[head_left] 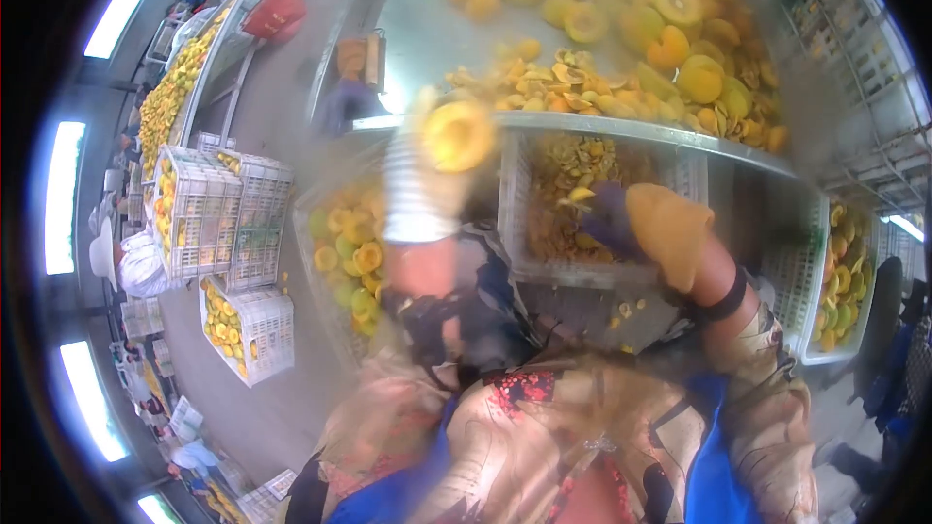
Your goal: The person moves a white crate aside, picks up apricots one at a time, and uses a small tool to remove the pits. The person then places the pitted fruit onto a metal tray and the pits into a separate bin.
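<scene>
A halved, pitted yellow fruit (456, 136) is at my left hand (427, 150), which wears a pale glove and is held up at the metal table's near edge, blurred by motion. My right hand (614, 221), in a dark glove with a yellow cuff, hangs over a crate (515, 223) of fruit scraps below the table edge. A small yellow piece (580, 194) shows at its fingertips; the fingers are blurred. Fruit halves (701, 78) and peelings (573, 82) lie heaped on the metal table (417, 29).
Crates of fruit stand at my left (325, 306) and right (806, 349). Further left are stacked crates (204, 223), a red basket (275, 12), a long fruit table (194, 78) and a person in a white hat (103, 254). Wire racking (874, 87) rises at the right.
</scene>
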